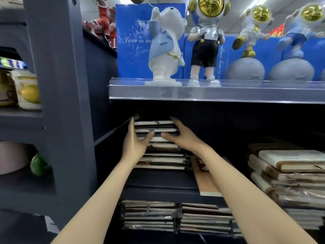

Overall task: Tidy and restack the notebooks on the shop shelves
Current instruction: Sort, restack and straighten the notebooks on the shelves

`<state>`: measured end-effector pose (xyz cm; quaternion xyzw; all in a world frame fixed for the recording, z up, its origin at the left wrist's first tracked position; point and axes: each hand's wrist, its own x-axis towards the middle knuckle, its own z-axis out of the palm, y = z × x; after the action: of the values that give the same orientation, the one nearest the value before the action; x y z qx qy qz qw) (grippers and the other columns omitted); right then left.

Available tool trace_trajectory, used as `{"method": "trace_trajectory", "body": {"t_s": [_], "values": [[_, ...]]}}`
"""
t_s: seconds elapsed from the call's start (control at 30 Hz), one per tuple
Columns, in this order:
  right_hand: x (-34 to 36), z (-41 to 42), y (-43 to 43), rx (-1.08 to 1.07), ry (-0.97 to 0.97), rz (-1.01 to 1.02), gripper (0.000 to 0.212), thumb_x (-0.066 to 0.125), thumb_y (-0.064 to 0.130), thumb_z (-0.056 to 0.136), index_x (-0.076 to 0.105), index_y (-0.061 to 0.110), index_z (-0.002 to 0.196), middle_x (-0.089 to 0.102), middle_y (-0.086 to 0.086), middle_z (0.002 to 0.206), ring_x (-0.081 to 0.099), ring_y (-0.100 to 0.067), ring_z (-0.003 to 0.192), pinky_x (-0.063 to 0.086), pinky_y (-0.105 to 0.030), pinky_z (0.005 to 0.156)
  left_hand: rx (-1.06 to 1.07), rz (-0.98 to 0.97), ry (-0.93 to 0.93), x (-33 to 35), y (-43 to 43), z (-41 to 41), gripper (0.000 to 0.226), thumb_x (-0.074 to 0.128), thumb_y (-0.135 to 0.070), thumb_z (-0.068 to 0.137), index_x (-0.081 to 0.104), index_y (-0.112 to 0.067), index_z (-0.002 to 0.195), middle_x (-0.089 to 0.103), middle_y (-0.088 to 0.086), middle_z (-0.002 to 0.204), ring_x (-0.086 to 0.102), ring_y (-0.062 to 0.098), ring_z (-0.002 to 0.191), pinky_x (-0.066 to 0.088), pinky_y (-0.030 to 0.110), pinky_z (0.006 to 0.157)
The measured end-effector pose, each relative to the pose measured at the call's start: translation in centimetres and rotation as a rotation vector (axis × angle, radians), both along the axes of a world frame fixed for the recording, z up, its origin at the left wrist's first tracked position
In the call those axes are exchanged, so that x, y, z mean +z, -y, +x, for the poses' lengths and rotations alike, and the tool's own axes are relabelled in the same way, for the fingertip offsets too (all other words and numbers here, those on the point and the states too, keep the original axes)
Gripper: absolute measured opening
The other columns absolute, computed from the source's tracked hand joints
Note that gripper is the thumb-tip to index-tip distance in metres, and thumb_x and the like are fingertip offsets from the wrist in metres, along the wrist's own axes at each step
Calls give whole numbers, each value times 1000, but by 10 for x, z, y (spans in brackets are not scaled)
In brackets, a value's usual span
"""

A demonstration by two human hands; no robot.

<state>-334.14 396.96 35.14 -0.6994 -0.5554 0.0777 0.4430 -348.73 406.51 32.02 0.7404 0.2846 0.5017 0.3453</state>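
Hands on the stack, head view: the left hand (135, 144) lies against the left side of the notebook stack (163, 160), fingers straight and reaching back along it, thumb laid across the front edges. The right hand (180, 136) mirrors it on the right side, fingers straight into the dark of the shelf, thumb pointing in across the front. Both press the upper notebooks between them; neither curls round anything. The stack sits at the left end of the middle shelf (158, 181), its edges out of line. Just right of it a brown-covered notebook (204, 178) lies alone, poking over the shelf lip beneath the right forearm. Further right — a wrapped pile (292, 175). Below, the lower stacks (149, 215) sit side by side. Up top, a bear figurine (165, 46) and an astronaut figurine (205, 41) stand behind a clear rail (228, 91).
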Motion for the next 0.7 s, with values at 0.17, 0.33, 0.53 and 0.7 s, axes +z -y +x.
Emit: {"method": "trace_trajectory", "body": {"t_s": [0.17, 0.33, 0.53, 0.7], "values": [[-10, -7, 4, -86, 179, 1, 89, 76, 33, 79, 22, 31, 149, 53, 0, 136, 52, -19, 122, 41, -22, 97, 57, 29, 112, -1, 8, -1, 68, 67, -18, 87, 31, -14, 144, 51, -3, 128, 47, 9, 119, 31, 9, 86], [-15, -13, 30, -115, 253, 100, 81, 74, 27, 82, 28, 30, 148, 57, 0, 133, 54, -18, 120, 37, -19, 98, 51, 3, 153, 4, 39, -14, 61, 70, -23, 85, 40, -18, 138, 49, -25, 98, 48, -12, 82, 33, -6, 62], [-34, -27, 76, -88, 254, 217, 75, 73, 18, 82, 35, 27, 145, 54, 17, 112, 51, 3, 102, 31, 8, 82, 41, -290, 155, 9, 49, -37, 62, 53, -60, 85, 48, -13, 126, 58, -2, 109, 57, 13, 99, 48, 31, 89], [-65, -42, 100, -116, 255, 244, 74, 73, 17, 83, 35, 32, 144, 50, 23, 121, 48, 9, 110, 35, -3, 97, -417, -804, 140, 22, 57, -43, 41, 54, -49, 90, 67, -13, 103, 74, 8, 85, 72, 24, 75, 55, 36, 68]]}}
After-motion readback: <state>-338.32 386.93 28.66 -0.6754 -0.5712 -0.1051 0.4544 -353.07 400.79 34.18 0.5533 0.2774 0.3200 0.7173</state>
